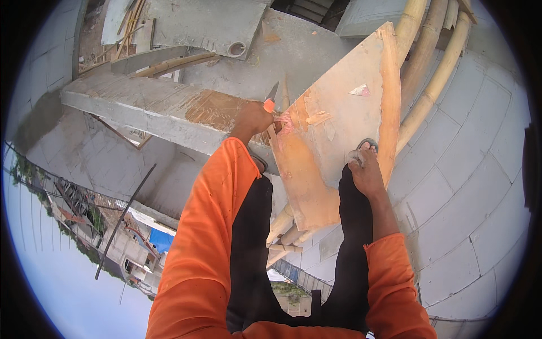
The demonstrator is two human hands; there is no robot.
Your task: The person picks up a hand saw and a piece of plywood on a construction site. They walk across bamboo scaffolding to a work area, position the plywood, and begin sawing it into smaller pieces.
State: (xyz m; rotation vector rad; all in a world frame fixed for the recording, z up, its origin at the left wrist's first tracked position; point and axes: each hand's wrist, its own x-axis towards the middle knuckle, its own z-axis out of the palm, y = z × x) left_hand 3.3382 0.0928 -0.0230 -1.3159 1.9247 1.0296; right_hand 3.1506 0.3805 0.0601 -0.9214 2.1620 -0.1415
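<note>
My left hand is closed around an orange-handled tool with a pointed grey blade. Whether it is a knife or a trowel cannot be made out. The hand is at the left edge of a large pale wooden board with orange-brown borders. Reddish strands and a light wood scrap lie on the board near that hand. My right hand is lowered by my right knee, in front of my sandalled foot. Its fingers are curled, and what they hold is unclear.
A concrete beam runs to the left, with a drop beyond it towards buildings below. Thick bamboo poles pass beside and under the board. A grey block wall stands at the right. A round pipe opening shows farther ahead.
</note>
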